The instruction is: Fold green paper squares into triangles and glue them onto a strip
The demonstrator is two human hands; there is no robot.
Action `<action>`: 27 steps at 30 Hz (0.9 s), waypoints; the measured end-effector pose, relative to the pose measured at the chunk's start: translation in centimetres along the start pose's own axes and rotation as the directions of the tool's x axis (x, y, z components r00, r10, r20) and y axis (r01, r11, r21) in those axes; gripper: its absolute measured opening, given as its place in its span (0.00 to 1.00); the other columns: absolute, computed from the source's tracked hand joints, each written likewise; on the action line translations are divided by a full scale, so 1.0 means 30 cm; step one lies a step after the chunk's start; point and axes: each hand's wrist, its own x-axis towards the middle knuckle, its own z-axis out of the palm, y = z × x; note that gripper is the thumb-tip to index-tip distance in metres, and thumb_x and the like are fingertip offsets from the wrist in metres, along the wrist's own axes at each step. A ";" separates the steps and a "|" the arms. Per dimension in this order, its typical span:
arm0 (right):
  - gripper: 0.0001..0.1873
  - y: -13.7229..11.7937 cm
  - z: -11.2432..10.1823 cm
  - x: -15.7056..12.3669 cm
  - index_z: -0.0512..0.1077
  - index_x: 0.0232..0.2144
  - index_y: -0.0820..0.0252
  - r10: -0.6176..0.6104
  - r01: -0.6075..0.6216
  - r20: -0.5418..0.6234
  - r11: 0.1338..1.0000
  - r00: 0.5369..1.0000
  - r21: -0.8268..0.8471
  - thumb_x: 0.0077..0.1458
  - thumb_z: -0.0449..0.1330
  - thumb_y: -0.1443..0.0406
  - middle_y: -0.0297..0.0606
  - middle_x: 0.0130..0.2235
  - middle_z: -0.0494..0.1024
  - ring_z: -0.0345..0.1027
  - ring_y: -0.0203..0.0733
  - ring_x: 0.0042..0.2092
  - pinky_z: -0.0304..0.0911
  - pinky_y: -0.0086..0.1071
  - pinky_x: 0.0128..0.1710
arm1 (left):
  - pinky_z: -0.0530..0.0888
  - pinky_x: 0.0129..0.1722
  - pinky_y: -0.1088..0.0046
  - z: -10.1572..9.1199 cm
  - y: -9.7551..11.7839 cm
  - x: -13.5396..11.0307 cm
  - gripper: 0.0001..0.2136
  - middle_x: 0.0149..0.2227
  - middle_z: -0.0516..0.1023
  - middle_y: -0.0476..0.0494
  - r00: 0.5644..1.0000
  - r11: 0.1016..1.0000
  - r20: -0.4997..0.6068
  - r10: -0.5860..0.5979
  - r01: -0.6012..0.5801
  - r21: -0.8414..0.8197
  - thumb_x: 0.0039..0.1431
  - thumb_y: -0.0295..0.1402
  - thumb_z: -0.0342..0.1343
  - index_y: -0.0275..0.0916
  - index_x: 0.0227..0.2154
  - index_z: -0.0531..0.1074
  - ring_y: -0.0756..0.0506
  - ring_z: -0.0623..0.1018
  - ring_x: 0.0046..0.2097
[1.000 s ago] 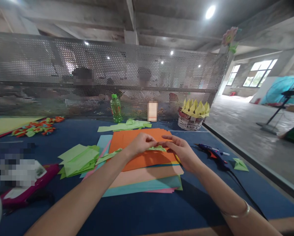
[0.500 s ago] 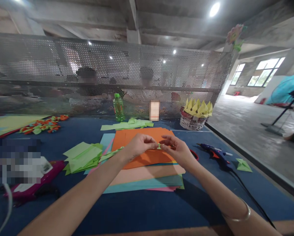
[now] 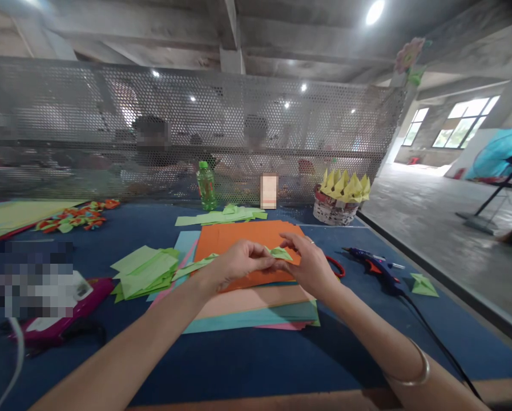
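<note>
Between both hands is a small folded piece of light green paper point(image 3: 280, 253), held above a stack of coloured paper point(image 3: 256, 314) with orange sheets on top. My left hand point(image 3: 245, 261) pinches its left end between thumb and fingers. On its right side, my right hand point(image 3: 306, 255) grips it with thumb below and fingers curved above; part of the paper is hidden by the fingers. Behind my left wrist lies a twisted green paper strip point(image 3: 198, 265). Red scissor-like handles point(image 3: 336, 266) show partly beside my right hand.
Cut green papers point(image 3: 146, 273) lie left of the stack, green strips point(image 3: 224, 217) behind it. A glue gun point(image 3: 375, 268) with a trailing cord and a folded green piece point(image 3: 424, 285) are at right. A green bottle point(image 3: 206, 187) and a basket point(image 3: 336, 210) stand near the mesh panel.
The green paper has turned so that more of it shows between my hands. My right hand has rotated slightly, its fingers now closer over the paper.
</note>
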 end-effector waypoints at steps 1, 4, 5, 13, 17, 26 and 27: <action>0.25 0.001 0.001 0.000 0.69 0.56 0.55 -0.010 0.010 -0.001 1.000 1.000 -0.017 0.57 0.67 0.61 0.44 0.47 0.80 0.71 0.53 0.50 0.64 0.45 0.50 | 0.75 0.40 0.68 0.003 -0.002 -0.001 0.16 0.32 0.84 0.41 1.000 1.000 -0.006 0.004 -0.004 -0.002 0.54 0.46 0.63 0.37 0.32 0.82 0.43 0.81 0.36; 0.25 -0.002 0.004 -0.004 0.69 0.56 0.55 -0.036 0.036 0.001 0.998 0.999 -0.056 0.57 0.67 0.63 0.43 0.46 0.81 0.71 0.53 0.49 0.64 0.45 0.50 | 0.74 0.40 0.69 0.011 -0.016 -0.001 0.14 0.33 0.84 0.42 1.000 1.000 -0.025 0.008 -0.008 -0.010 0.52 0.45 0.65 0.38 0.32 0.83 0.43 0.81 0.36; 0.25 -0.005 0.005 -0.006 0.69 0.56 0.55 -0.044 0.044 0.003 0.997 0.999 -0.066 0.57 0.67 0.64 0.43 0.46 0.81 0.71 0.53 0.49 0.65 0.45 0.50 | 0.74 0.39 0.69 0.013 -0.022 -0.001 0.13 0.32 0.84 0.43 0.999 1.000 -0.041 0.008 -0.008 -0.005 0.51 0.44 0.65 0.38 0.31 0.82 0.44 0.80 0.36; 0.25 -0.022 0.009 -0.016 0.69 0.56 0.54 -0.085 0.084 -0.006 0.990 0.996 -0.109 0.56 0.68 0.63 0.43 0.44 0.81 0.72 0.54 0.48 0.65 0.44 0.48 | 0.70 0.30 0.71 0.042 -0.032 -0.013 0.11 0.26 0.80 0.45 0.979 0.992 -0.204 -0.019 0.044 0.115 0.49 0.42 0.64 0.37 0.25 0.78 0.45 0.77 0.29; 0.24 -0.030 0.007 -0.020 0.69 0.56 0.56 -0.103 0.103 0.001 0.989 0.995 -0.104 0.58 0.66 0.62 0.43 0.43 0.82 0.72 0.53 0.48 0.65 0.43 0.48 | 0.63 0.29 0.71 0.072 0.004 -0.038 0.09 0.24 0.77 0.47 0.949 0.962 -0.315 0.031 0.058 0.268 0.53 0.38 0.61 0.39 0.24 0.74 0.46 0.73 0.28; 0.11 0.012 -0.006 -0.001 0.78 0.42 0.54 -0.043 0.044 0.011 0.992 0.999 -0.114 0.59 0.58 0.69 0.40 0.41 0.83 0.75 0.48 0.45 0.65 0.39 0.47 | 0.54 0.25 0.70 0.017 0.031 -0.216 0.15 0.17 0.62 0.52 0.993 0.884 -0.121 0.015 0.043 0.465 0.61 0.33 0.49 0.41 0.18 0.59 0.48 0.63 0.21; 0.11 0.021 -0.007 0.001 0.78 0.41 0.55 -0.032 0.033 0.013 0.992 0.999 -0.119 0.59 0.57 0.69 0.40 0.41 0.83 0.75 0.48 0.44 0.65 0.39 0.47 | 0.52 0.25 0.69 0.020 0.032 -0.261 0.18 0.16 0.60 0.52 0.996 0.876 -0.091 -0.002 0.045 0.481 0.63 0.36 0.49 0.41 0.17 0.58 0.48 0.62 0.21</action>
